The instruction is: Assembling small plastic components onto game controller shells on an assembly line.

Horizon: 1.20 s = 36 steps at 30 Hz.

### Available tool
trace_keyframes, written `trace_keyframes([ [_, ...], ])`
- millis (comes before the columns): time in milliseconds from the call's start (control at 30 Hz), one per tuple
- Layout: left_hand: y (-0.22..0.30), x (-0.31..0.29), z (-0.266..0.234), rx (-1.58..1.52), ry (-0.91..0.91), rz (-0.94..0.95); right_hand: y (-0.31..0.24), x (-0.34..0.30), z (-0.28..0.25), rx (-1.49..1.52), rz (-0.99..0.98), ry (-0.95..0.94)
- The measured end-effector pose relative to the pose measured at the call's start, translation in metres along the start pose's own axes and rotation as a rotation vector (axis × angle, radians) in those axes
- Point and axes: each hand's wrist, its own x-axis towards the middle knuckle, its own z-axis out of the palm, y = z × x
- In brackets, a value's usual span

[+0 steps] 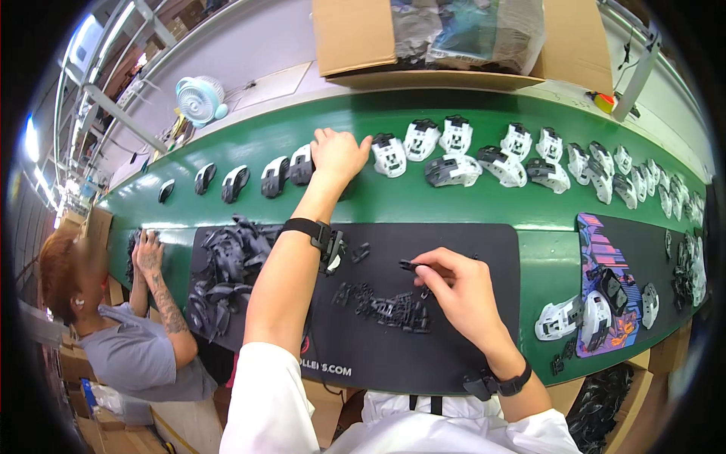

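Observation:
My left hand [336, 157] reaches far across the green belt, fingers curled over a computer mouse shell that it mostly hides; a dark bit of it shows beneath the wrist. Next to it sit a white-and-black mouse shell [302, 165] on the left and a white one [389, 156] on the right. Above the black mat [454, 359], my right hand [463, 293] pinches a small black plastic part [408, 265] between thumb and fingertips. Small black parts [397, 312] lie in a loose pile on the mat, left of and below that hand.
Black plastic pieces [231, 261] are heaped at the mat's left. More mouse shells [518, 141] line the belt rightward. Shells also rest by a colourful mat [597, 238]. An open cardboard box [355, 38] and a fan [200, 101] stand behind. A co-worker [144, 340] works at left.

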Motion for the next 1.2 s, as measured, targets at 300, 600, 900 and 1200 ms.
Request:
trace_keyframes([
  [300,0.04,-0.007,-0.004,-0.52,0.038,0.097,0.0,-0.006,-0.047,0.802,0.216,-0.006],
  [600,0.05,-0.195,-0.099,-2.067,-0.335,-0.152,-0.018,-0.027,-0.041,0.706,0.139,-0.057],
  [900,0.059,-0.267,-0.089,-2.366,-0.322,-0.17,-0.031,-0.043,-0.008,0.656,0.112,0.052],
  [1200,0.071,-0.28,-0.064,-1.921,-0.159,-0.052,-0.022,-0.047,0.005,0.25,0.018,0.169],
])
